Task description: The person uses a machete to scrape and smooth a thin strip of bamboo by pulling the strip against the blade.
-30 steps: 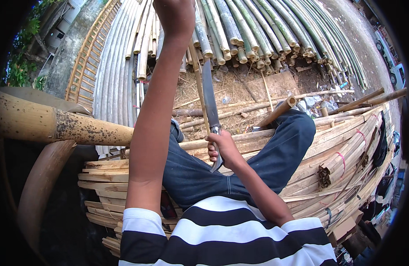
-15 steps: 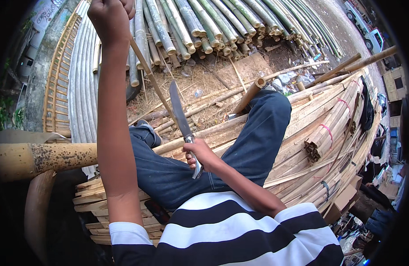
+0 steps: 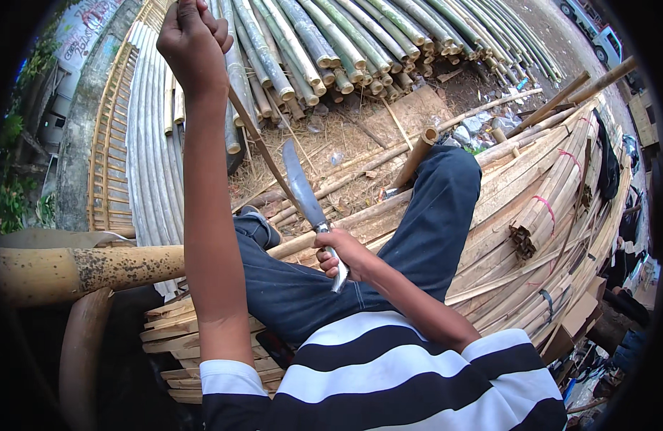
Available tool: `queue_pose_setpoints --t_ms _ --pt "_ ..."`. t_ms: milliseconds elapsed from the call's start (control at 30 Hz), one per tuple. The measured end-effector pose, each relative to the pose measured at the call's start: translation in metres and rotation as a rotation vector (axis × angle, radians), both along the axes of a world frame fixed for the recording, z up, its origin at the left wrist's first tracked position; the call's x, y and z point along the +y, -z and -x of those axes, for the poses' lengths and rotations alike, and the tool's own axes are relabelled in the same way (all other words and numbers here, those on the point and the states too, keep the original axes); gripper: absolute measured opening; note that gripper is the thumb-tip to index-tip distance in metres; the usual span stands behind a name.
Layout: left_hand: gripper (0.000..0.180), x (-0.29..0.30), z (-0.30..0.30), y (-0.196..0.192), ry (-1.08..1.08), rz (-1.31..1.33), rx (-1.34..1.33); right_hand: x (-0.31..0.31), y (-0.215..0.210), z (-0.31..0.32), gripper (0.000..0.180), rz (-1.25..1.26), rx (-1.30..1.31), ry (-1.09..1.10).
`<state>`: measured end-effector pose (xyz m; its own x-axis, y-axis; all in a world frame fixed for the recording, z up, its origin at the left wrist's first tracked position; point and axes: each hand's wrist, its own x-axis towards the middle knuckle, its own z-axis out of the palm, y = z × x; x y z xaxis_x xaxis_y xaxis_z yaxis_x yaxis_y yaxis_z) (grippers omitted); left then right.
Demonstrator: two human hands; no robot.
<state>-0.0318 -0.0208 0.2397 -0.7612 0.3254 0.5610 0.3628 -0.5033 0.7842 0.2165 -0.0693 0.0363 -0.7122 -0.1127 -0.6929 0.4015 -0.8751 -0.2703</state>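
Observation:
My left hand is raised at the upper left, its fingers closed round the upper part of a long, thin bamboo strip. The strip slants down past my forearm, and its lower part lies along the blade of a large knife. Whether the edge touches the strip I cannot tell. My right hand grips the knife by its silvery handle, low over my lap, with the blade pointing up and away to the left. Where the strip's upper end stops is out of the picture.
Green bamboo poles are stacked ahead. Split bamboo slats lie under and right of my legs, some tied with pink string. A short bamboo tube stands beside my knee. At left, a thick bamboo pole rests on a post.
The whole view has shifted, placing most things farther right. My left hand sits slightly lower in the picture, and the knife blade shows more of its flat side. Both grips are unchanged.

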Motion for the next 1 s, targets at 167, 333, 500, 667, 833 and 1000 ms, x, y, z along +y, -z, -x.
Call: queue_pose_setpoints --t_ms 167,333,500,667,833,1000 --pt "0.027 -0.003 0.01 0.003 -0.018 -0.007 0.036 0.016 -0.073 0.037 0.015 -0.034 0.24 0.019" --pt "0.027 -0.012 0.014 0.003 -0.092 -0.013 0.059 0.03 -0.077 0.062 0.018 -0.074 0.354 -0.026" --pt "0.029 -0.029 0.032 0.001 -0.107 -0.011 0.035 -0.021 0.032 0.008 0.014 0.335 0.008 0.039" --pt "0.03 -0.037 0.039 0.007 -0.118 -0.028 0.079 -0.008 -0.014 0.027 0.015 0.254 0.08 0.011" --pt "0.031 -0.035 0.047 0.008 -0.169 -0.02 0.074 0.014 -0.095 0.083 0.013 -0.289 0.394 -0.056" --pt "0.032 -0.042 0.049 0.005 -0.226 -0.021 0.096 -0.012 -0.035 0.062 0.021 -0.481 0.26 -0.078"
